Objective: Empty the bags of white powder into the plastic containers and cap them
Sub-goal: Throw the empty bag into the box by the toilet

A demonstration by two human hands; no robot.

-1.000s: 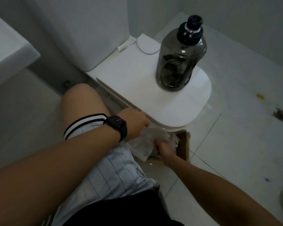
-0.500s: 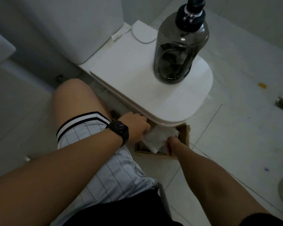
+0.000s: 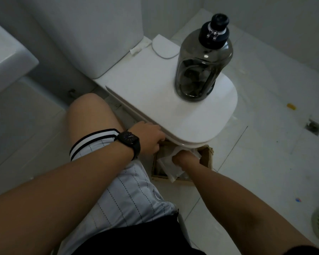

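Striped white shorts point(image 3: 125, 196) cover the near thigh, with both forearms reaching past them. Down in a cardboard box point(image 3: 209, 159) on the floor, the right hand point(image 3: 184, 159) is curled round a white bag point(image 3: 171, 168). Just left of it, the left hand point(image 3: 149, 138), a black watch point(image 3: 129, 141) on its wrist, curls at the box's edge; what it holds is hidden. Beyond, a dark capped bottle point(image 3: 203, 67) stands upright on the closed toilet lid point(image 3: 155, 89).

Person, seated: clothing and accessories
Black smartwatch point(image 3: 128, 140) on left wrist; white pinstriped shorts point(image 3: 122, 190) with black-and-white striped hem; black top point(image 3: 136, 240).
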